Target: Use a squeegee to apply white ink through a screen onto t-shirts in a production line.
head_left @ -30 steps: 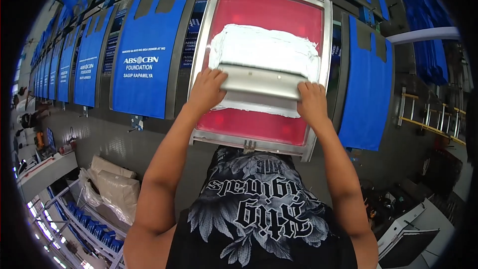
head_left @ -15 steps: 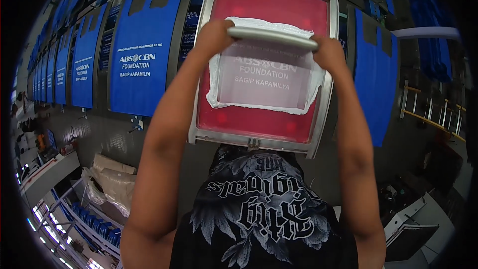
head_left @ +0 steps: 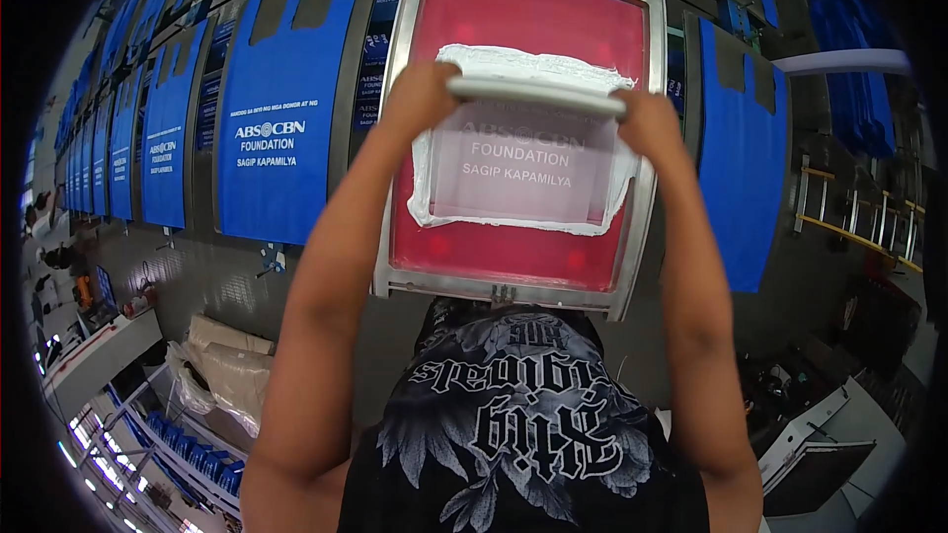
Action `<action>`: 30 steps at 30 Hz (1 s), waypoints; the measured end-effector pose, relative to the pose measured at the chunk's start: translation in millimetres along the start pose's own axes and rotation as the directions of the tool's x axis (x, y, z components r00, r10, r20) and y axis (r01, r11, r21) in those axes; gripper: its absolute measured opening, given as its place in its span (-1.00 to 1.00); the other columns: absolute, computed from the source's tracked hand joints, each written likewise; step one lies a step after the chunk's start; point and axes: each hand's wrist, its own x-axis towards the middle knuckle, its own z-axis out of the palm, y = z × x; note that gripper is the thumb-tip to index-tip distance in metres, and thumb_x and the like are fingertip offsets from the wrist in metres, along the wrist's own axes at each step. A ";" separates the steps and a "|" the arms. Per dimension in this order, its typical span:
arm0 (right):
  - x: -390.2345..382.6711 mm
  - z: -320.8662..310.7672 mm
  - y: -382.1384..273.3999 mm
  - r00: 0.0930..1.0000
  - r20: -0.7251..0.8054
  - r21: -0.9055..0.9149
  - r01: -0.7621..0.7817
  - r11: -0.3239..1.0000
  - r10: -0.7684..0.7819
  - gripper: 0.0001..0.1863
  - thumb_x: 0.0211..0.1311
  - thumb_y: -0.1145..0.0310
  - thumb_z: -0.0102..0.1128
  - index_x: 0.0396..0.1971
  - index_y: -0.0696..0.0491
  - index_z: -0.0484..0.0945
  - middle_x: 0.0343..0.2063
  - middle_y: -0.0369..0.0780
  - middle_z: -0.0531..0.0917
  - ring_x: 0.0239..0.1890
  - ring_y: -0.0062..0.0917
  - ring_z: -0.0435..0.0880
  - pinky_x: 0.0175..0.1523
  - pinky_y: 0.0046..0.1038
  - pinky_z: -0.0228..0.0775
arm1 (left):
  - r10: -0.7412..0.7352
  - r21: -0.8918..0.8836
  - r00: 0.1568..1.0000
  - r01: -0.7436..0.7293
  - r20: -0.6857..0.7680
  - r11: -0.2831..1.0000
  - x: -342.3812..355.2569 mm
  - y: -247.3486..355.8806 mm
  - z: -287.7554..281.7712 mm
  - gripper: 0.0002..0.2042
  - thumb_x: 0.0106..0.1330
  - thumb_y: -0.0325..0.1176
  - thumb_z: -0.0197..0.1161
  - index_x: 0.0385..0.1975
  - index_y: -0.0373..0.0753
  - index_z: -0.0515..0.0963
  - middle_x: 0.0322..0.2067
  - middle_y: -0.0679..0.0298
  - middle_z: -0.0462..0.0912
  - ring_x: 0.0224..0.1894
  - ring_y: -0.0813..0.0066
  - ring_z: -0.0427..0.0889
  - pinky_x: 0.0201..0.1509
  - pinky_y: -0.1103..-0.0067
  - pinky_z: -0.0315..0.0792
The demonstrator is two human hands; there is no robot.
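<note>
A squeegee (head_left: 536,92) with a pale, long handle lies across a screen printing frame (head_left: 506,294) in front of me. My left hand (head_left: 423,99) grips its left end, and my right hand (head_left: 650,124) is closed round the right end. Inside the metal frame the mesh is red, with a see-through window of pale lettering in the middle. White ink (head_left: 533,62) borders that window in a thick, uneven band, heaviest beyond the squeegee. The blade's lower edge is hard to make out.
Blue printed bag panels (head_left: 272,118) lie on boards in a long row to the left. Another blue panel (head_left: 736,158) is on the right, near a yellow-railed ladder (head_left: 859,227). Plastic-wrapped bundles (head_left: 227,365) sit at lower left; a white shelf rack (head_left: 158,444) stands beside them.
Both hands have drawn the squeegee a short way toward me over the mesh. More of the white ink beyond it shows now.
</note>
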 end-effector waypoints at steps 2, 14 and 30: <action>2.7 -16.1 -5.4 1.000 -0.006 0.004 0.000 1.000 0.000 -0.59 -0.27 0.55 0.13 -0.26 0.05 0.63 -0.47 -0.01 0.63 -0.33 -0.14 0.63 -0.17 -0.25 0.47 | -0.032 0.002 0.996 0.032 0.078 0.999 4.2 3.6 -9.4 -0.74 -0.06 -0.27 0.39 -0.35 -0.22 0.63 -0.44 0.03 0.64 -0.31 0.08 0.63 -0.20 0.33 0.49; -78.6 25.2 -24.5 1.000 -0.008 0.008 0.014 1.000 -0.014 -0.59 -0.22 0.56 0.15 -0.22 0.04 0.60 -0.36 -0.15 0.65 -0.19 -0.26 0.55 0.26 -0.13 0.11 | 0.062 0.048 0.998 -0.063 0.024 0.997 -79.5 8.8 1.7 -0.68 -0.25 -0.48 0.39 -0.37 -0.23 0.61 -0.42 0.09 0.62 -0.28 0.08 0.57 -0.10 0.30 0.40; 77.2 -55.5 20.9 0.979 0.197 0.095 0.026 0.995 -0.044 -0.53 -0.30 0.44 0.19 -0.20 0.06 0.62 -0.36 0.01 0.65 -0.26 -0.13 0.63 -0.08 -0.32 0.47 | -0.303 -0.302 0.903 0.394 0.305 0.868 -132.0 58.7 -37.3 -0.68 0.23 -0.13 0.20 -0.34 -0.32 0.56 -0.45 0.04 0.59 -0.38 0.22 0.59 -0.25 0.43 0.45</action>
